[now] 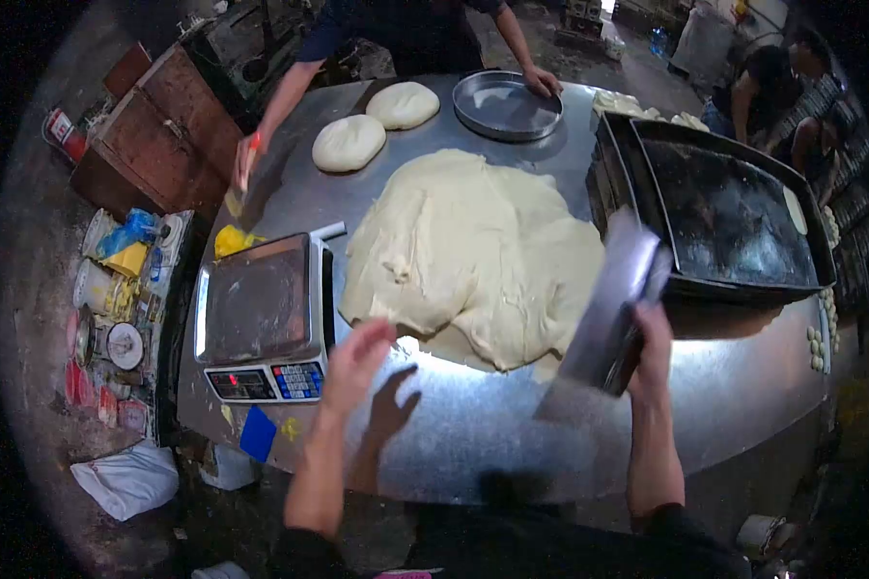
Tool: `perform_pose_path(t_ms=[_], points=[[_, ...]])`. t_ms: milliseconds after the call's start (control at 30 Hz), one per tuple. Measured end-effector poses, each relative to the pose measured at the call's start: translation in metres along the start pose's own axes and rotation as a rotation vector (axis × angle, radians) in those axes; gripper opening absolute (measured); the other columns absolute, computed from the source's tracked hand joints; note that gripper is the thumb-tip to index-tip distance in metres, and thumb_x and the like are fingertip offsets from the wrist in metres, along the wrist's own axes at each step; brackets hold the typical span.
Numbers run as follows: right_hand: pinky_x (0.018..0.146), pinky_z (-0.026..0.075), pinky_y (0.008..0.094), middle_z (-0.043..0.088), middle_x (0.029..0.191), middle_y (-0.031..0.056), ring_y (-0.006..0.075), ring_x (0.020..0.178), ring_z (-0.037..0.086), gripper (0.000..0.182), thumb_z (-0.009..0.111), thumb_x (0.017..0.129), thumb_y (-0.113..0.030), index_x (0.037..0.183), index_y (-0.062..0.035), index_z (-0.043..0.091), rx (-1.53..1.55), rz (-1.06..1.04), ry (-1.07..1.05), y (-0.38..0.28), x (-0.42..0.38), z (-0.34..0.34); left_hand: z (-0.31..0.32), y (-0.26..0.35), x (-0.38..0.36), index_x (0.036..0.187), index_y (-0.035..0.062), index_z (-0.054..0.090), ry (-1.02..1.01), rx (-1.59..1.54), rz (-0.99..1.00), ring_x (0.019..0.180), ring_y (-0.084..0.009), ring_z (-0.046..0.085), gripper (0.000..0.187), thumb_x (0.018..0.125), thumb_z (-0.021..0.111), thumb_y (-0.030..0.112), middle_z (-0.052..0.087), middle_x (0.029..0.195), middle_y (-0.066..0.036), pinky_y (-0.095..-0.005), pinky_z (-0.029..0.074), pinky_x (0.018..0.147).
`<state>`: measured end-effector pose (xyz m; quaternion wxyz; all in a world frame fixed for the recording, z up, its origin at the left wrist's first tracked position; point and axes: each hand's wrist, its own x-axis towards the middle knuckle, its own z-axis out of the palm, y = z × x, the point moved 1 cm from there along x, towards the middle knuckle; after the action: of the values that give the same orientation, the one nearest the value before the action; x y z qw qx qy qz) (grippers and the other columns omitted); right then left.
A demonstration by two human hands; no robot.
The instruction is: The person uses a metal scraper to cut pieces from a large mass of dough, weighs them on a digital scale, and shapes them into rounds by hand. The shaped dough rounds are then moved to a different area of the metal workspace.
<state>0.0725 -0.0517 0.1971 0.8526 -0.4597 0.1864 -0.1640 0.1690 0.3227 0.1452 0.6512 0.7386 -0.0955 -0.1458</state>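
A large spread mass of pale dough (473, 251) lies across the middle of the metal table (434, 425). My right hand (652, 352) is closed on a wide metal dough scraper (608, 299), smeared by motion, at the dough's right edge. Just off the dough's near left edge, my left hand (357, 357) is held above the table with its fingers apart and nothing in it; it is slightly blurred. Left of that hand stands a digital scale (261, 309) with a bare, flour-marked platform.
Two dough rounds (349, 143) and a round pan (507, 106) sit at the far side, where a co-worker's hand (541, 81) touches the pan. Their other hand (248, 159) holds a brush-like tool. Stacked black trays (724, 212) stand right; a blue scraper (258, 433) lies near left.
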Motion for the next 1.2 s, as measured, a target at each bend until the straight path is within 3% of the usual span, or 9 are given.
perform_pose_path(t_ms=[100, 200, 267, 367, 500, 600, 833, 967, 1200], points=[[0.093, 0.045, 0.0384, 0.053, 0.120, 0.0134, 0.0245, 0.106, 0.055, 0.043, 0.056, 0.087, -0.008, 0.127, -0.0031, 0.041, 0.027, -0.413, -0.074, -0.031, 0.068, 0.074, -0.028, 0.029, 0.111, 0.122, -0.0024, 0.053, 0.020, 0.014, 0.159, 0.102, -0.0142, 0.057, 0.037, 0.090, 0.058, 0.017, 0.061, 0.111, -0.009, -0.0271, 0.046, 0.088], [0.086, 0.045, 0.0334, 0.062, 0.105, 0.0161, 0.0229, 0.096, 0.059, 0.044, 0.066, 0.082, -0.013, 0.118, 0.0018, 0.046, -0.870, -0.694, -0.093, -0.024, 0.167, 0.120, -0.041, 0.030, 0.210, 0.123, -0.0029, 0.053, 0.115, 0.203, 0.176, 0.105, -0.0209, 0.058, 0.048, 0.086, 0.063, 0.026, 0.060, 0.116, -0.014, -0.0305, 0.046, 0.088], [0.074, 0.048, 0.0457, 0.062, 0.088, 0.0247, 0.0426, 0.085, 0.061, 0.036, 0.064, 0.080, -0.017, 0.109, -0.0058, 0.047, -1.281, -0.713, -0.181, -0.002, 0.230, 0.139, -0.044, 0.004, 0.258, 0.123, -0.0035, 0.052, 0.190, 0.321, 0.118, 0.106, -0.0275, 0.059, 0.059, 0.080, 0.068, 0.034, 0.060, 0.116, -0.019, -0.0347, 0.045, 0.090], [0.072, 0.046, 0.0519, 0.063, 0.085, 0.0245, 0.0445, 0.083, 0.060, 0.031, 0.057, 0.081, -0.019, 0.107, -0.0077, 0.044, -1.670, -0.742, -0.249, 0.028, 0.297, 0.164, -0.038, 0.002, 0.277, 0.123, -0.0047, 0.052, 0.196, 0.530, 0.115, 0.106, -0.0342, 0.059, 0.074, 0.071, 0.073, 0.043, 0.059, 0.114, -0.026, -0.0378, 0.046, 0.090], [0.073, 0.047, 0.0524, 0.063, 0.085, 0.0244, 0.0434, 0.083, 0.061, 0.033, 0.057, 0.080, -0.019, 0.107, -0.0073, 0.044, -1.785, -0.699, -0.264, 0.068, 0.372, 0.180, -0.044, -0.022, 0.314, 0.130, -0.0026, 0.046, 0.105, 0.607, -0.046, 0.120, -0.0351, 0.049, 0.089, 0.066, 0.073, 0.052, 0.049, 0.129, -0.027, -0.0400, 0.041, 0.097], [0.075, 0.049, 0.0517, 0.063, 0.087, 0.0257, 0.0430, 0.085, 0.062, 0.035, 0.060, 0.078, -0.019, 0.106, -0.0049, 0.046, -1.931, -0.637, -0.216, 0.089, 0.420, 0.181, -0.050, -0.046, 0.347, 0.144, 0.0030, 0.024, 0.029, 0.726, -0.208, 0.138, -0.0371, 0.019, 0.113, 0.060, 0.072, 0.062, 0.020, 0.148, -0.025, -0.0467, 0.023, 0.110], [0.080, 0.049, 0.0490, 0.063, 0.094, 0.0245, 0.0412, 0.091, 0.061, 0.042, 0.062, 0.077, -0.021, 0.113, -0.0036, 0.049, -1.940, -0.736, -0.331, 0.123, 0.494, 0.150, -0.038, -0.069, 0.373, 0.142, 0.0022, 0.028, -0.064, 0.600, -0.123, 0.132, -0.0384, 0.032, 0.107, 0.063, 0.071, 0.060, 0.031, 0.143, -0.026, -0.0444, 0.031, 0.106], [0.083, 0.047, 0.0471, 0.064, 0.097, 0.0234, 0.0418, 0.095, 0.059, 0.052, 0.069, 0.071, -0.024, 0.114, 0.0009, 0.053, -1.890, -0.409, -0.249, 0.133, 0.503, 0.165, -0.034, -0.071, 0.375, 0.135, 0.0013, 0.041, -0.049, 0.630, -0.110, 0.123, -0.0360, 0.044, 0.093, 0.065, 0.072, 0.054, 0.043, 0.135, -0.025, -0.0404, 0.038, 0.100], [0.085, 0.048, 0.0445, 0.065, 0.098, 0.0204, 0.0376, 0.096, 0.061, 0.049, 0.070, 0.070, -0.026, 0.112, -0.0042, 0.059, -1.759, -0.536, -0.712, 0.172, 0.478, 0.215, -0.022, -0.069, 0.341, 0.124, 0.0005, 0.053, -0.101, 0.371, -0.037, 0.106, -0.0268, 0.059, 0.065, 0.072, 0.070, 0.036, 0.061, 0.114, -0.019, -0.0350, 0.044, 0.092]])
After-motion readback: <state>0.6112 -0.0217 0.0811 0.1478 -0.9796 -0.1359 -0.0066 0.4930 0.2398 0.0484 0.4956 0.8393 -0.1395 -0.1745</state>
